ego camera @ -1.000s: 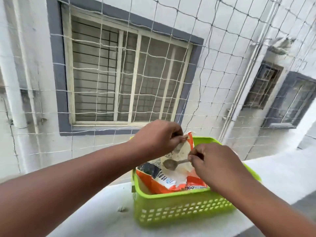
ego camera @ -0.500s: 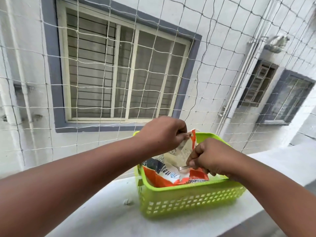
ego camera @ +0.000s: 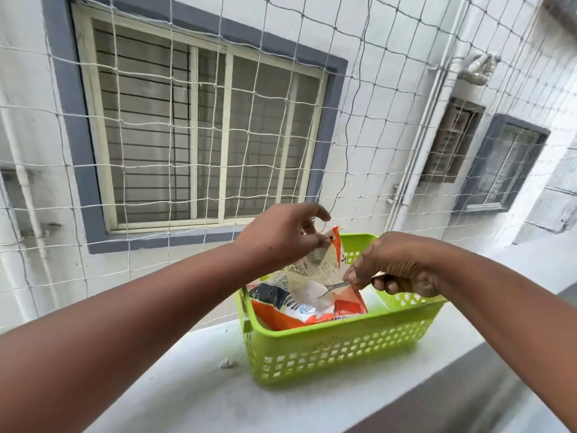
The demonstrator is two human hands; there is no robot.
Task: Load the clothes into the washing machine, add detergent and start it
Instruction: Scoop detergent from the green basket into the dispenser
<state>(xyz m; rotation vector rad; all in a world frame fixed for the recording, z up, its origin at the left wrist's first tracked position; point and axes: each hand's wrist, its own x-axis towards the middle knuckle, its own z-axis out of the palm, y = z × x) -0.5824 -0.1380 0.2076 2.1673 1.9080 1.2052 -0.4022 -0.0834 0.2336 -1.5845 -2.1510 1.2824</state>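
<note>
- Nearest to us, both forearms reach in from 7 and 4 o'clock and meet over the green basket (ego camera: pixel 337 345).
- We see the basket standing on the white ledge (ego camera: pixel 193 385), at about 5 o'clock in the view, with a small white crumb (ego camera: pixel 227 363) on the ledge just beside its left corner.
- Our right hand (ego camera: pixel 399 264) is knuckles-up, fingers curled round the handle of a metal spoon (ego camera: pixel 335 287); the spoon's bowl dips into the open mouth of the packet.
- Our left hand (ego camera: pixel 284 235) pinches the top edge of the orange-and-white detergent packet (ego camera: pixel 309 295) between thumb and fingers, holding it open and upright inside the basket.
- Beyond the hands, a white safety net (ego camera: pixel 187 126) spans the opening.
- Farthest, at 11 o'clock, we see a barred window (ego camera: pixel 199 135) in a grey frame on the white wall opposite, and pipes (ego camera: pixel 427 120) at 1 o'clock.
</note>
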